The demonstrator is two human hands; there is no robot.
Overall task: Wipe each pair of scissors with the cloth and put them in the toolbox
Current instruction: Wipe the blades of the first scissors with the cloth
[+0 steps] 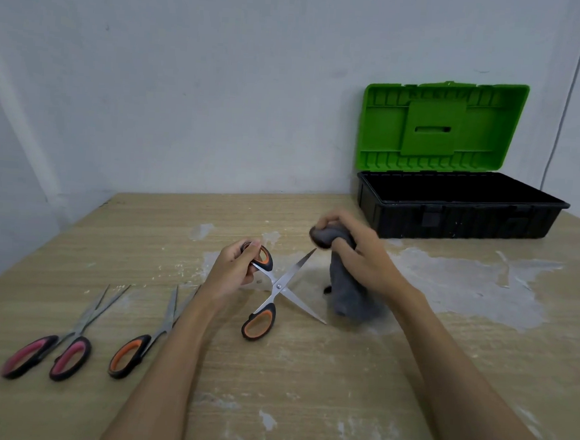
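Scissors [279,286] splayed wide at mid-frame, left hand [235,271] gripping one orange handle, right hand [354,255] bunched round the grey cloth [348,292] beside the upper blade tip. Best pinch cloth over one blade, stroke pivot to tip. Toolbox [461,211] waits open, upper right.

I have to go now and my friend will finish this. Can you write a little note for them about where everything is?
Left hand grips one handle of the open orange scissors. Right hand grips the grey cloth by the blade tip.
Pink scissors and a second orange pair lie on the table at the left.
The toolbox stands open at the back right; no scissors show inside.
Done: none packed, by the look of it.
Left: finish wiping this pair, box it, then wipe and box the other two.
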